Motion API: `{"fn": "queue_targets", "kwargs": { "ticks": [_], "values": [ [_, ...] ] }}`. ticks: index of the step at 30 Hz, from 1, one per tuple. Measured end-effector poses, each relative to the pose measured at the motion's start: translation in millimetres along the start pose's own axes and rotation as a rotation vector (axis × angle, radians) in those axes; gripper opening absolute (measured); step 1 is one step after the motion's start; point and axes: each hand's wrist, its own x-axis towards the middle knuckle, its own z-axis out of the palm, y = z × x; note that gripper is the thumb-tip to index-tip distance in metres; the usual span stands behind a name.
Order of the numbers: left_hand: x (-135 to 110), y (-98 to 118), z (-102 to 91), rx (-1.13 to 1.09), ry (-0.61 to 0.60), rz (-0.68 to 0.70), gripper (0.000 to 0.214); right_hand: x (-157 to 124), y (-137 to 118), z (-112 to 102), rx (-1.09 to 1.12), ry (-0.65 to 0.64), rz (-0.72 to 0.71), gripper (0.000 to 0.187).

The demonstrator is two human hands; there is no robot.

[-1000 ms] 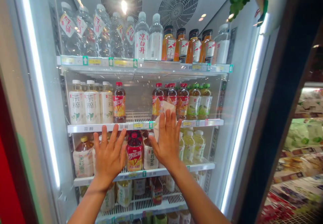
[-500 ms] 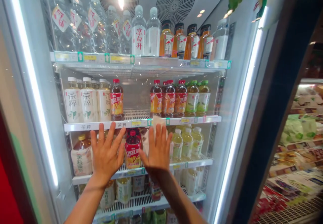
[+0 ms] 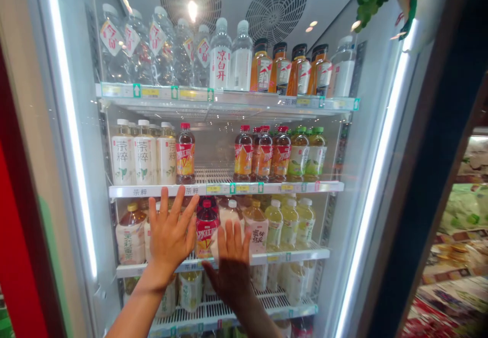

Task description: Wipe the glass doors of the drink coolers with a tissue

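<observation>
Two hands, both yours, bare, raised before the glass door [image 3: 213, 145] of a drinks fridge [image 3: 356, 140].

Left hand [image 3: 171, 234]: back toward you, fingers fanned wide and holding nothing. It stands in front of the third shelf [image 3: 305, 254], fingertips reaching up to the edge of the second shelf [image 3: 168, 190]. Whether the palm touches the glass, you cannot tell from this view.

Right hand [image 3: 232, 262]: lower, in shadow, fingers stretched out with narrow gaps, thumb held out toward your left hand.

One pale cloth [image 3: 214, 246]: between your right hand and the glass, covered mostly by your fingers, showing above and to the left of them. It hides part of the bottles behind; how firmly it is pressed, you cannot tell.

Behind the glass, top shelf [image 3: 229, 97]: clear bottles [image 3: 114, 68] at left, four amber bottles [image 3: 299, 76] with black caps toward the right.

Second shelf: white-labelled bottles [image 3: 122, 157], red-capped bottles [image 3: 185, 155] in two places, green-capped bottles [image 3: 299, 157].

Third shelf: one red-labelled bottle [image 3: 206, 234] between your hands, pale yellow bottles [image 3: 290, 226] to the right.

Two round vents [image 3: 277, 7]: overhead, side by side.
</observation>
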Motion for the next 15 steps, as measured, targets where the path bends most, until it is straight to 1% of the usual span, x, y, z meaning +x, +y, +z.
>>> {"fn": "queue_targets", "kwargs": {
  "ticks": [1,2,3,6,7,8,9,10,12,13,14,15],
  "values": [
    [0,0,0.7,-0.007,0.008,-0.002,0.073,-9,-3,3,-0.005,0.002,-0.026,0.086],
    [0,0,1.3,-0.013,0.015,-0.003,0.072,-8,-4,4,-0.003,0.015,-0.048,0.087],
    [-1,0,1.8,-0.015,0.018,-0.003,0.072,4,-2,4,0.004,0.021,-0.050,0.088],
    [-2,-1,2.0,-0.012,0.009,-0.004,0.071,69,9,-3,0.040,0.022,0.015,0.088],
    [-2,-1,1.8,-0.012,0.001,-0.005,0.070,84,10,-6,0.051,0.019,0.032,0.087],
    [-3,-2,1.6,-0.011,-0.005,-0.006,0.070,89,10,-7,0.056,0.015,0.044,0.086],
    [-3,-2,1.4,-0.008,-0.008,-0.004,0.071,82,8,-6,0.054,0.013,0.052,0.086],
    [-3,-2,1.1,-0.006,-0.008,-0.001,0.071,66,4,-5,0.046,0.012,0.051,0.086],
    [-4,-2,0.8,-0.004,-0.011,0.004,0.071,16,-4,1,0.016,0.006,0.036,0.087],
    [-4,-2,0.7,-0.005,-0.015,0.007,0.072,-6,-6,3,0.006,-0.007,-0.004,0.087],
    [-4,-2,0.5,-0.007,-0.020,0.009,0.072,-20,-5,5,0.000,-0.019,-0.038,0.086],
    [-3,-2,0.4,-0.007,-0.024,0.009,0.072,-23,-1,5,-0.001,-0.011,-0.054,0.085]
  ]
}}
